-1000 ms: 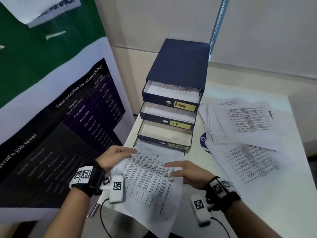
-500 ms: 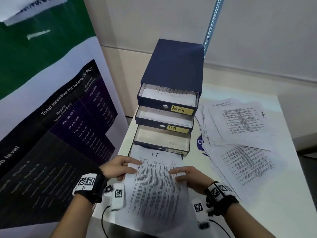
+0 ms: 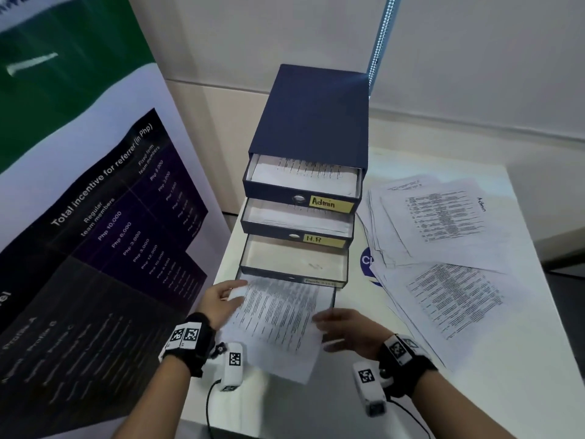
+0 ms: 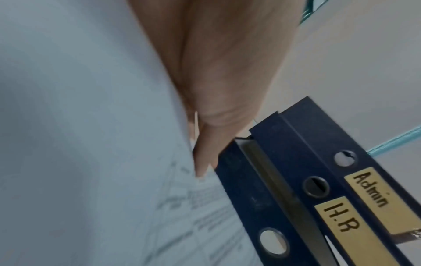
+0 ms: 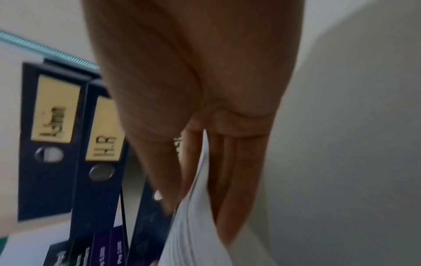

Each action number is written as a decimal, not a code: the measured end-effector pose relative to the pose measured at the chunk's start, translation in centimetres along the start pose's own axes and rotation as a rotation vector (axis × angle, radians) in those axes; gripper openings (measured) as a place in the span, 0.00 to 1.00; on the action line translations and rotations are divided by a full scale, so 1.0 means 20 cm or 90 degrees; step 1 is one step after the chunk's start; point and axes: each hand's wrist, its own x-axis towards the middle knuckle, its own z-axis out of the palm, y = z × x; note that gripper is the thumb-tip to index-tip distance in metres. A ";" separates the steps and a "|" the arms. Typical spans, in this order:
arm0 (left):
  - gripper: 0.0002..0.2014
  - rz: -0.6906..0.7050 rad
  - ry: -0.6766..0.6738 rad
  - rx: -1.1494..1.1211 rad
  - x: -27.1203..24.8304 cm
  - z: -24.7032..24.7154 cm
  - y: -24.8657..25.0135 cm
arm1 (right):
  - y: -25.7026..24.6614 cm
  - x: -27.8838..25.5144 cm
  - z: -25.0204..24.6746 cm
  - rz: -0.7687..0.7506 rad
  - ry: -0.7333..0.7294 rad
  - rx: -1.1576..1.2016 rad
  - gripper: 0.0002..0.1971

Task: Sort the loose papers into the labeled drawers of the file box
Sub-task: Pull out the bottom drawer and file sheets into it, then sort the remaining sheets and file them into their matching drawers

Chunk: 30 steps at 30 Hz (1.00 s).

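Banner (image 3: 95,217) on the far left reads "Total incentive for referrer (in Php)" above columns of Php amounts. Beside it the left hand (image 3: 218,304) pinches the left edge of a printed sheet (image 3: 278,315); the left wrist view alone shows the thumb lying on top of the paper with the fingers beneath. The sheet's far end lies in the lowest drawer (image 3: 332,296) of the navy file box (image 3: 313,122). Yellow labels read "Admin" (image 3: 330,203) on the top drawer and "H.R" (image 3: 323,240) on the second; the third drawer's label is too blurred to read. The right hand (image 3: 351,332) grips the sheet's right edge, and only the right wrist view shows the paper passing between thumb and fingers. Loose papers (image 3: 443,248) are spread over the white table (image 3: 506,391), one marked "Admin".
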 end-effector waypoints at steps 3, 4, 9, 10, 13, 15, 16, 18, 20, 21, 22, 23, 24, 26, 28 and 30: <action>0.14 -0.044 -0.002 -0.046 0.02 0.07 0.01 | 0.04 0.01 -0.02 0.005 0.031 -0.019 0.11; 0.14 -0.046 -0.017 -0.019 0.04 0.07 0.01 | 0.03 0.04 -0.02 -0.007 0.075 -0.021 0.11; 0.12 -0.092 -0.082 0.156 0.07 0.08 0.03 | -0.05 0.19 0.00 -0.115 0.269 0.018 0.08; 0.09 -0.084 -0.071 0.153 0.07 0.10 0.04 | -0.06 0.21 0.01 -0.132 0.293 0.017 0.07; 0.05 -0.054 0.029 0.091 0.11 0.18 0.07 | -0.06 0.22 0.02 -0.139 0.291 -0.017 0.06; 0.07 -0.089 0.056 0.005 0.14 0.24 0.08 | -0.07 0.17 -0.01 -0.125 0.250 -0.032 0.07; 0.09 -0.111 0.028 -0.009 0.16 0.26 0.07 | -0.08 0.13 -0.05 -0.124 0.236 -0.046 0.08; 0.13 -0.150 -0.057 0.031 0.18 0.29 0.08 | -0.11 0.05 -0.17 -0.157 0.271 -0.104 0.10; 0.17 -0.147 -0.140 0.158 0.17 0.30 0.14 | -0.16 -0.01 -0.37 -0.245 0.421 -0.181 0.14; 0.18 -0.122 -0.180 0.247 0.15 0.30 0.20 | -0.19 -0.03 -0.50 -0.289 0.518 -0.204 0.16; 0.17 -0.093 -0.203 0.340 0.13 0.30 0.26 | -0.22 -0.04 -0.62 -0.326 0.605 -0.226 0.16; 0.13 -0.063 -0.209 0.440 0.10 0.31 0.33 | -0.25 -0.03 -0.74 -0.350 0.672 -0.256 0.15; 0.08 -0.035 -0.209 0.508 0.06 0.33 0.40 | -0.29 -0.02 -0.87 -0.364 0.707 -0.300 0.12; 0.16 0.020 -0.249 0.491 -0.01 0.41 0.53 | -0.34 0.07 -1.10 -0.334 0.685 -0.486 0.17; 0.18 0.012 -0.341 0.306 -0.06 0.53 0.64 | -0.36 0.17 -1.25 -0.199 0.609 -0.700 0.31; 0.09 -0.053 -0.429 0.133 -0.08 0.70 0.74 | -0.35 0.25 -1.33 -0.114 0.556 -0.832 0.36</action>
